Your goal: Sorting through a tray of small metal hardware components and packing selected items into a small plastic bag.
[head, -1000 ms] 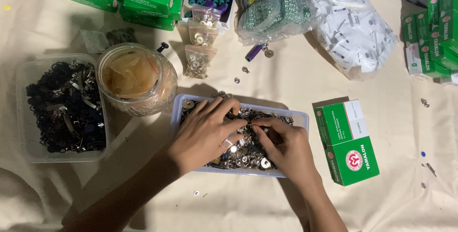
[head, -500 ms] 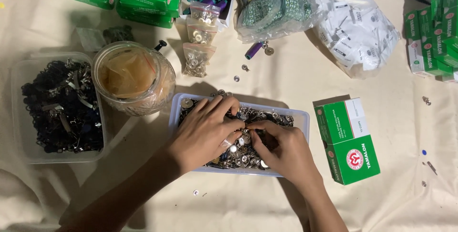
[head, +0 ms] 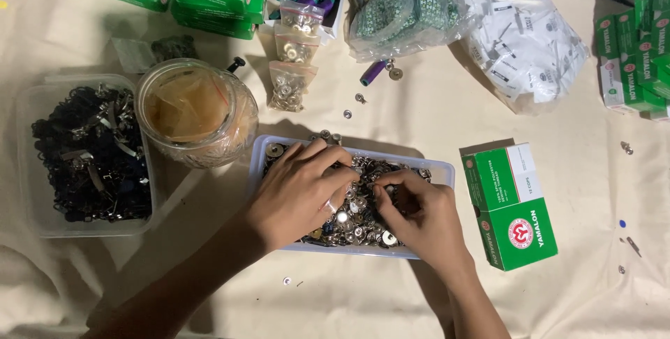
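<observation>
Near the middle of the cloth-covered surface (head: 419,116) stands a clear shallow tray (head: 440,170) full of small metal snap buttons (head: 352,213). Both hands are inside it. The left hand (head: 296,192) lies palm down on the buttons, fingers spread and half curled. The right hand (head: 419,217) has its fingers bent together, pinching among the buttons; what it grips I cannot tell. A glass jar (head: 195,112) stands just beside the tray, and a green box (head: 513,203) lies on the other side.

Tight beside the tray, open cloth below

The glass jar (head: 197,112) crowds the clear tray (head: 440,169) leftward, a green box (head: 513,203) rightward; bare cloth (head: 349,297) lies below.
</observation>
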